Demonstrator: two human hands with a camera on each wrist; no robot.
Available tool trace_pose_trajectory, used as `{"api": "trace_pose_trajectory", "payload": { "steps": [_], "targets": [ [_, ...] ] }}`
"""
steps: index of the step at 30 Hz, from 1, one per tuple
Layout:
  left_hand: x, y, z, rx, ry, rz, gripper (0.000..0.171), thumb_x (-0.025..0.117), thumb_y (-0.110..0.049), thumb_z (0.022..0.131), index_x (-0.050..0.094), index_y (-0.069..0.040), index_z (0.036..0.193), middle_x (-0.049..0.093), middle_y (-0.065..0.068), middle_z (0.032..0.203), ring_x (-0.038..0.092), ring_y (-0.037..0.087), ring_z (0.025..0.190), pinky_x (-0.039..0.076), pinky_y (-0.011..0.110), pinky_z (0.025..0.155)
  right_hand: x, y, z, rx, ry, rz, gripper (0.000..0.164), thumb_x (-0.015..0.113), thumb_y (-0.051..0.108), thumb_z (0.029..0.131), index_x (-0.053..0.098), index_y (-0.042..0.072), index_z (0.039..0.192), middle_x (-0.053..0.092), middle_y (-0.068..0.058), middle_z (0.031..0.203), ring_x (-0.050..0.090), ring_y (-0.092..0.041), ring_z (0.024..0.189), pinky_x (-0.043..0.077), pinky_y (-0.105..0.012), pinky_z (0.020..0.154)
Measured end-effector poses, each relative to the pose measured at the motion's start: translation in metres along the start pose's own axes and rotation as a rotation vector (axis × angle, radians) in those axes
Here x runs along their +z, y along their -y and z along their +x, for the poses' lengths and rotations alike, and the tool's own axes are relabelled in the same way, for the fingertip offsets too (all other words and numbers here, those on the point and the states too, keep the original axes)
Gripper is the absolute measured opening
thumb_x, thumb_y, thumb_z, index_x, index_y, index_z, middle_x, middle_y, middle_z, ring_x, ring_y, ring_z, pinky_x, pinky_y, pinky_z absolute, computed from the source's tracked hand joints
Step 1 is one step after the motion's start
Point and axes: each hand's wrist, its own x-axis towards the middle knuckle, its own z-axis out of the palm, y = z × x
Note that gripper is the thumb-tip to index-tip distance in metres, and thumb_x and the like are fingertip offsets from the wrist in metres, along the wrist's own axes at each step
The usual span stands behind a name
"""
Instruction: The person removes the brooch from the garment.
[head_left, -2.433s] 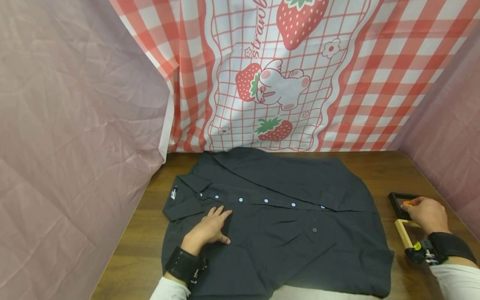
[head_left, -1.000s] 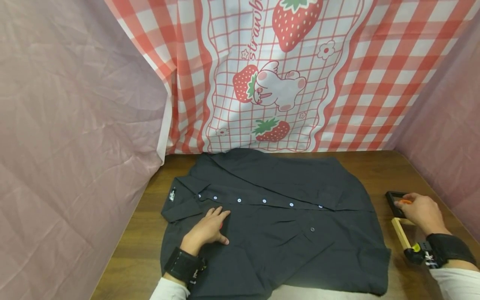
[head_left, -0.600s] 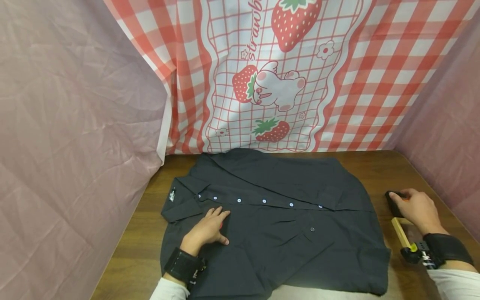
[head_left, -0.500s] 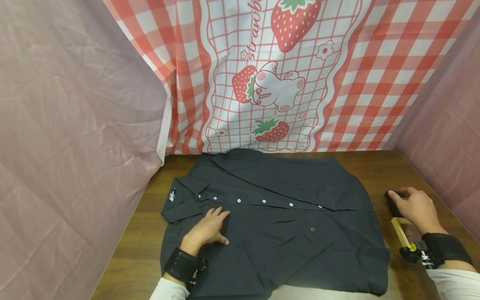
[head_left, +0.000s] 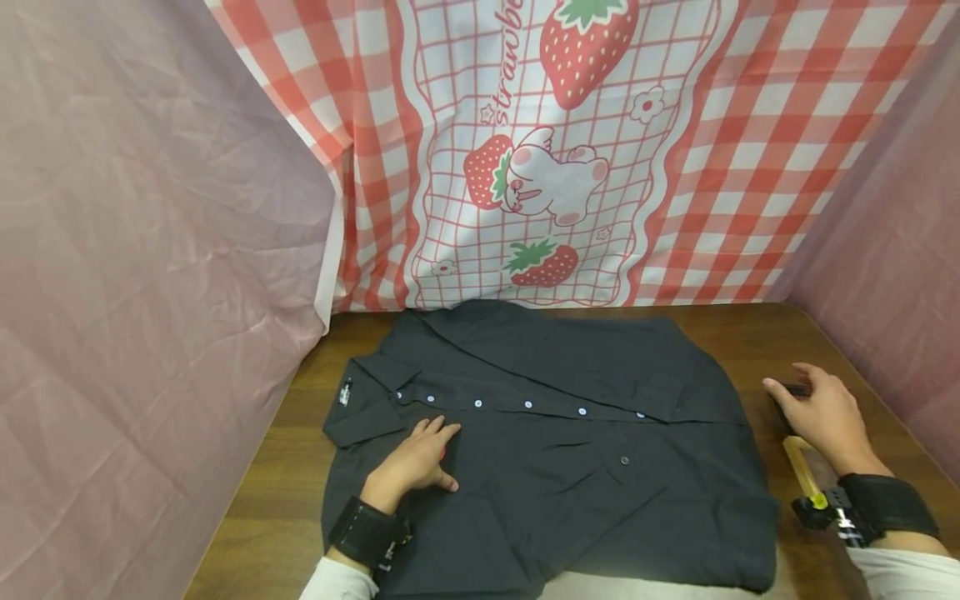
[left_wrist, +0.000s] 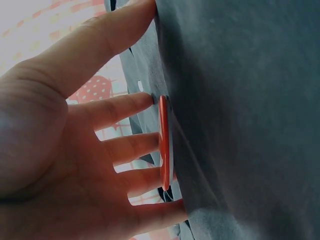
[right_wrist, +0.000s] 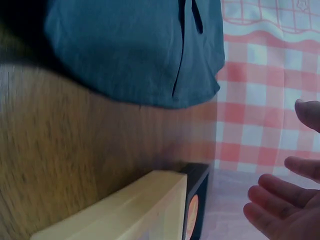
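Note:
A black button-up shirt (head_left: 570, 508) lies spread on the table, its collar to the left. My left hand (head_left: 408, 471) rests on the shirt's front, fingers extended. In the left wrist view, a thin flat red piece (left_wrist: 164, 142) sits against the fingers and the shirt; its kind cannot be told. My right hand (head_left: 828, 421) hovers over a small black open box (right_wrist: 202, 175) at the table's right, thumb and fingers apart and holding nothing. Inside that box shows an orange round piece (right_wrist: 191, 216), hidden from the head view by the hand.
A light wooden box or frame (head_left: 802, 471) stands just in front of the black one, partly under the right wrist. Checkered strawberry cloth (head_left: 555, 167) hangs behind the brown wooden table (head_left: 255, 500). Pink cloth (head_left: 150, 292) closes the left side.
The right hand has let go of the orange round piece, now in the black box, and has lifted slightly with thumb and fingers spread. The left hand and shirt stay as they were.

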Motion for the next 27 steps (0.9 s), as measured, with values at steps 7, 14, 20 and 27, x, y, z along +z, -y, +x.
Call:
{"api": "trace_pose_trajectory", "payload": {
  "steps": [7,14,20,27],
  "targets": [
    [0.001,0.000,0.000,-0.001,-0.006,0.002,0.089,0.089,-0.027,0.068,0.046,-0.009,0.144,0.035,0.021,0.155,0.027,0.044,0.145,0.033,0.056,0.113,0.004,0.018,-0.003,-0.081,-0.048,0.045,0.068,0.052,0.037,0.099,0.035,-0.013,0.141,0.043,-0.042,0.126,0.042,-0.057,0.111,0.036,-0.068,0.083],
    [-0.001,-0.002,-0.001,0.000,-0.010,-0.004,0.088,0.088,-0.027,0.068,0.047,-0.009,0.143,0.035,0.022,0.154,0.027,0.044,0.144,0.033,0.057,0.113,0.005,0.034,-0.008,-0.140,-0.049,0.033,0.068,0.054,0.039,0.098,0.036,-0.008,0.143,0.042,-0.040,0.128,0.042,-0.056,0.113,0.037,-0.069,0.080],
    [0.000,-0.002,-0.002,-0.023,-0.025,-0.019,0.087,0.088,-0.026,0.068,0.047,-0.007,0.142,0.035,0.023,0.154,0.029,0.043,0.144,0.032,0.055,0.114,0.011,0.041,-0.011,-0.231,-0.092,0.051,0.061,0.057,0.032,0.097,0.041,-0.008,0.140,0.045,-0.041,0.127,0.042,-0.056,0.113,0.034,-0.069,0.085],
    [0.002,-0.001,-0.002,-0.031,-0.040,-0.021,0.085,0.088,-0.026,0.069,0.048,-0.006,0.142,0.037,0.023,0.153,0.030,0.042,0.144,0.033,0.055,0.114,0.015,0.047,-0.016,-0.255,-0.085,0.084,0.060,0.058,0.033,0.097,0.042,-0.007,0.140,0.044,-0.041,0.130,0.040,-0.059,0.117,0.032,-0.071,0.089]
  ]
}}
